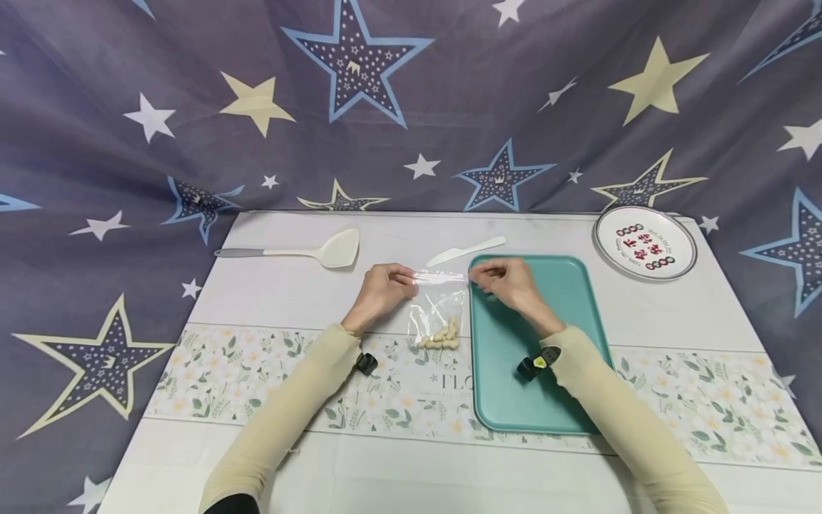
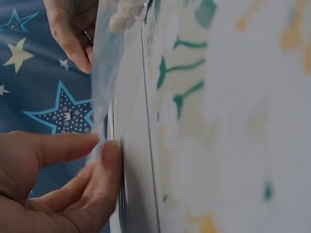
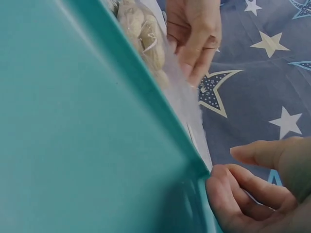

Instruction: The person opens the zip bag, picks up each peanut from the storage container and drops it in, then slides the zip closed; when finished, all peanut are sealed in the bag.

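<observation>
A clear zip bag (image 1: pixel 438 303) lies near the middle of the table, with several peanuts (image 1: pixel 444 335) in their shells at its lower end. My left hand (image 1: pixel 387 289) pinches the bag's upper left corner between thumb and fingers. At the upper right corner is my right hand (image 1: pixel 510 282), over the edge of a teal tray (image 1: pixel 514 385). In the right wrist view its thumb stands apart from the bent fingers (image 3: pixel 221 187), whose tips are at the tray's rim beside the bag's corner. Whether those tips touch the bag, I cannot tell.
Behind the bag lies a white plastic knife (image 1: pixel 467 250). A cream spatula (image 1: pixel 337 250) with a grey handle end is at the back left. A white plate (image 1: pixel 645 243) with red lettering stands at the back right. Beyond the table's far edge hangs a star-patterned cloth (image 1: pixel 411 93).
</observation>
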A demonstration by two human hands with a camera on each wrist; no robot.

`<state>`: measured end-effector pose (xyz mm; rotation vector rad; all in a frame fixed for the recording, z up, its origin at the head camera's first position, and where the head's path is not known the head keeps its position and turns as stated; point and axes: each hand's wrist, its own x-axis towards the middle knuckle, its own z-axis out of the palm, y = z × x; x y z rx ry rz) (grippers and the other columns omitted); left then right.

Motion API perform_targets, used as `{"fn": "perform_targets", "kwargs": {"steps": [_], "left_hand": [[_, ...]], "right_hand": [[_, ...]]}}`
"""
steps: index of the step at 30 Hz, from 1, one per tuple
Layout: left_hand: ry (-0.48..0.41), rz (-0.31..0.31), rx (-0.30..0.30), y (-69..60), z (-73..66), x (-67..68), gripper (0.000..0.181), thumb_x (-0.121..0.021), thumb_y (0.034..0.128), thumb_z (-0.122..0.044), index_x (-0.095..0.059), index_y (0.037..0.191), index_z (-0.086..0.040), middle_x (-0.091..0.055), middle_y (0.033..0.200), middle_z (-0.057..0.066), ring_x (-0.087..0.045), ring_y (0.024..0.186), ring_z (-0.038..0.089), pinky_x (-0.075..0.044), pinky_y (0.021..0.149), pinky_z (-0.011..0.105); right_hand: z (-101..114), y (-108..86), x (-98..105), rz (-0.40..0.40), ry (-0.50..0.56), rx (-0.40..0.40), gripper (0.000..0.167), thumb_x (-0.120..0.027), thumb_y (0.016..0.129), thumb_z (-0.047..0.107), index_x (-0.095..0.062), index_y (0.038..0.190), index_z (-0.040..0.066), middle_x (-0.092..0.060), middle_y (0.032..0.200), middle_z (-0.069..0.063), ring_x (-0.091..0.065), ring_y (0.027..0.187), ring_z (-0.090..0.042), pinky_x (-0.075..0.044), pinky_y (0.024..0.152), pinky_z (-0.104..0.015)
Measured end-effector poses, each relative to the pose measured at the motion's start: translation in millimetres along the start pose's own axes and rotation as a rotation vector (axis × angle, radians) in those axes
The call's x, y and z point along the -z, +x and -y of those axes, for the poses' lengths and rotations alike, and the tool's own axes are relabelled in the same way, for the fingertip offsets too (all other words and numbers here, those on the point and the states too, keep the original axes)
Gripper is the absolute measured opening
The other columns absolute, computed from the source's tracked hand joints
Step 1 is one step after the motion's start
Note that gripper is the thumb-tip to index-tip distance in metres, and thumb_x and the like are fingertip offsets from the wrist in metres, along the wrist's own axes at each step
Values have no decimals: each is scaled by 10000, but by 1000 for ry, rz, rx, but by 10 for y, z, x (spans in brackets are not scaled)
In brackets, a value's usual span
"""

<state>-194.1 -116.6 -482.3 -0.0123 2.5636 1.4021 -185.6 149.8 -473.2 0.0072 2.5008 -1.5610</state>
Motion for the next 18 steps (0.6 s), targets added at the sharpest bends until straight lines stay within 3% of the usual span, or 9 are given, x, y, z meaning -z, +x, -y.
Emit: {"fn": "perform_targets", "kwargs": {"steps": [4,10,14,18], "left_hand": [[35,25,9,2,-27,6,425,-835,844,-140,-728,1246,-53,-787,1054,106,-737,962,248,-536,1061,418],[95,65,-22,-47,-83,78,576,-792,912,-257,-615,1416,-41,-728,1221,137,-724,1125,300,-570,1039,428],[126,89,-109,-132,-89,165,588,-747,967,-295,-563,1463,-38,-683,1309,182,-710,1163,334,-590,1014,438],[199,70,-267,-240,-70,255,570,-751,974,-292,-571,1454,-44,-668,1341,196,-697,1193,356,-581,1044,456]], "right_hand": [[9,-40,77,14,-27,25,289,-705,1008,226,-755,1188,5,-772,1051,-246,-763,867,-345,-650,722,-339],[-9,-132,214,36,-66,93,321,-687,1023,236,-736,1227,-6,-771,1068,-251,-755,888,-360,-646,745,-366],[-21,-223,320,19,-119,171,314,-694,1017,223,-732,1221,-12,-776,1052,-235,-744,878,-346,-615,698,-287],[-29,-327,424,-14,-215,294,313,-720,1000,213,-730,1213,-16,-776,1111,-204,-754,935,-339,-636,784,-334]]}}
